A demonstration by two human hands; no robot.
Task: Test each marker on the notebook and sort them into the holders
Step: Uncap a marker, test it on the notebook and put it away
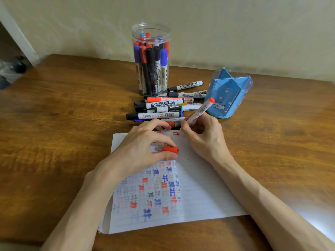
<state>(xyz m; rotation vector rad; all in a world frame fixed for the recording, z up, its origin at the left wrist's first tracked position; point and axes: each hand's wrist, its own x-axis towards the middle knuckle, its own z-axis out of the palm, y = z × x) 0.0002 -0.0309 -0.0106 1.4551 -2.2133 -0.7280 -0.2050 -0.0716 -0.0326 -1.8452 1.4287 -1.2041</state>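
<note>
Reaching in from the bottom edge with two bare forearms, both meeting over a lined notebook lying in the lower middle of the frame on the wooden counter. Showing, across the notebook's left half, rows of the tally character 正 in red, blue and grey-black, too many and too blurred for counting. Showing also two short red strokes near the page's top edge, between the hands.

Pinching one red cap with the left hand, thumb and forefinger closed on it, over the paper at centre frame. Gripping one red marker with the right hand, fingers wrapped round the lower barrel, holding it tilted up and to the right, red end toward the blue holder. Hiding its tip behind the fingers, so cannot tell whether touching the paper. Carrying a barcode and small red print on that barrel, not legible.

Lying just beyond the hands, at centre frame: a loose pile of markers, roughly a dozen, overlapping too much for an exact count. Reading "WHITEBOARD MARKER" on at least two white barrels, with Chinese characters on one. Bearing a red triangle logo on the nearest black-capped one, beside a brand word too small to read.

Standing at upper centre: one clear jar, packed with upright markers capped in red, blue, purple and black, "WHITEBOARD" running down one barrel. Standing to the right of the pile: the one blue holder, split by inner partitions, wearing a cartoon animal and small pink marks on its front.
</note>
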